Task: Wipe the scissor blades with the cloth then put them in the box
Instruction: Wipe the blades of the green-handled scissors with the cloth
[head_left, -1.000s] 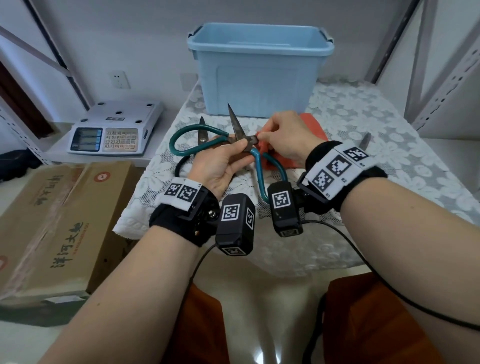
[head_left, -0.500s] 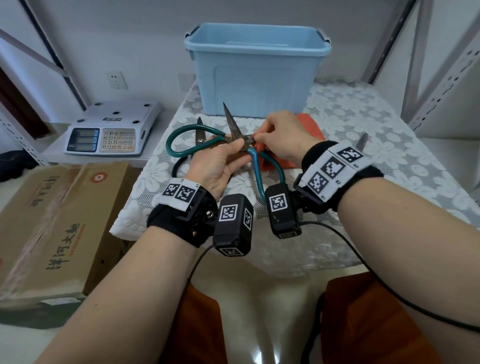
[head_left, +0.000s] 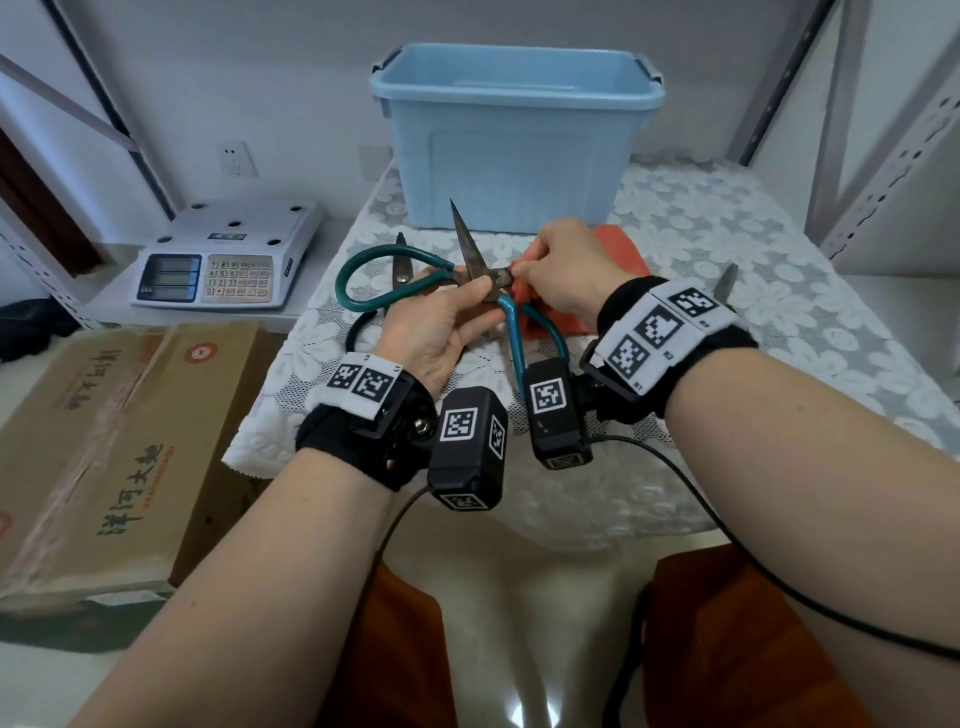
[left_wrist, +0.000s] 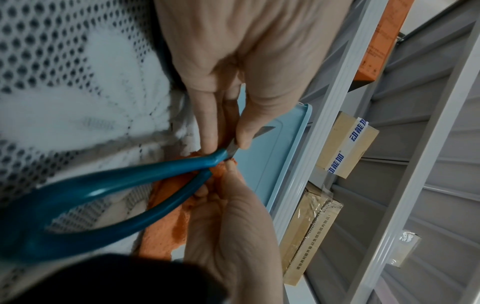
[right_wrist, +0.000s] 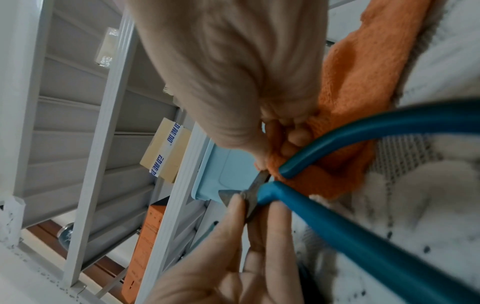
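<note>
Left hand (head_left: 441, 332): I am pinching the scissors (head_left: 470, 260) at the pivot.
Right hand (head_left: 563, 273): I am gripping the cloth (right_wrist: 358, 86), apparently against a blade base.
Progress: wiping under way; box (head_left: 514, 135) awaiting scissors.

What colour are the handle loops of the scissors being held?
Teal blue-green on the scissors' handle loops, clearest in the head view; the blades are dark metal.

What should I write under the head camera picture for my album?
Left hand holds teal-handled scissors while the right hand presses an orange cloth to the blades, near a blue box.
</note>
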